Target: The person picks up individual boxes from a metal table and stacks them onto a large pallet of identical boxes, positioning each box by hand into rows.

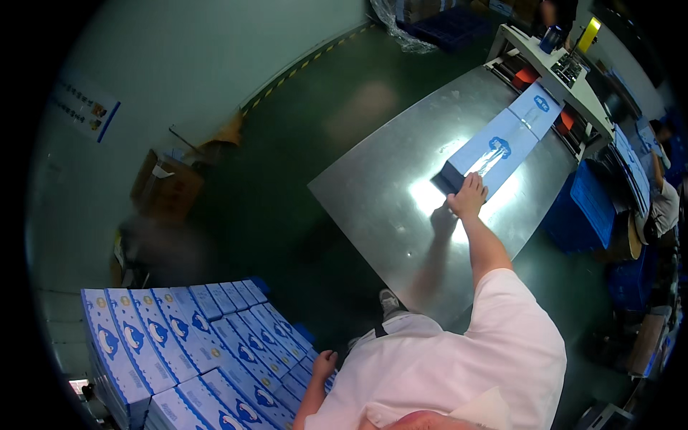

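Note:
My right hand (469, 196) reaches forward over a metal table. Its fingers lie stretched over the near end of a long light-blue box (480, 154), touching it without wrapping round it. A second light-blue box (536, 110) lies end to end with the first, its far end under a machine frame (555, 68). My left hand (325, 365) hangs low at my left side with its fingers curled in and nothing seen in them. Close beside it is a stack of blue-and-white printed boxes (193, 337), set in tight rows.
The bare metal tabletop (373, 183) spreads around the boxes. Blue plastic crates (584, 208) stand right of the table. A co-worker (666, 204) is at the far right, another person behind the machine. Brown cartons (165, 190) lie by the left wall.

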Available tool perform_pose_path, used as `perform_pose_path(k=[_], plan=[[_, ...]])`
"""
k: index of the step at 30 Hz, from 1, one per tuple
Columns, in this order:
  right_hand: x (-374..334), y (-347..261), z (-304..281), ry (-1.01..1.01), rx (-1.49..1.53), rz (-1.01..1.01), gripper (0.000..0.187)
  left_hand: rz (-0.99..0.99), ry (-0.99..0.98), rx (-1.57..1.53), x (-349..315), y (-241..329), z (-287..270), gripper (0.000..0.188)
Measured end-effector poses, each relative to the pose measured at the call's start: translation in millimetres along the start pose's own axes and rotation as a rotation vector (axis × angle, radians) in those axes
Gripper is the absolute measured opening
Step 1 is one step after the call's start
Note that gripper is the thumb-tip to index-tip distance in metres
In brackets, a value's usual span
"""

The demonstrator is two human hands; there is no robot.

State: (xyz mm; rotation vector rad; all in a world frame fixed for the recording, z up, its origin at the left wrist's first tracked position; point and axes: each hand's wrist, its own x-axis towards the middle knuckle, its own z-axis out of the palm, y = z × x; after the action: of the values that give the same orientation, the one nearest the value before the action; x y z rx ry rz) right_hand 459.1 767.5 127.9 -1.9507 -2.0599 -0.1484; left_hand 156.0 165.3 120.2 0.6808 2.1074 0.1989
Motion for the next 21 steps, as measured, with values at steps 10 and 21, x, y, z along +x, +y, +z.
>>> perform_pose_path(k=[10, 21], plan=[[-197.1, -86.5, -89.0, -0.190, 0.190, -0.213, 0.086, 0.113, -0.095, -0.088, 46.7, 38.6, 0.9, 0.050], [-147.1, -31.2, -51.1, -0.202, 0.521, 0.008, 0.062, 0.047, -0.207, -1.464, 81.5, 141.0, 0.2, 0.098]])
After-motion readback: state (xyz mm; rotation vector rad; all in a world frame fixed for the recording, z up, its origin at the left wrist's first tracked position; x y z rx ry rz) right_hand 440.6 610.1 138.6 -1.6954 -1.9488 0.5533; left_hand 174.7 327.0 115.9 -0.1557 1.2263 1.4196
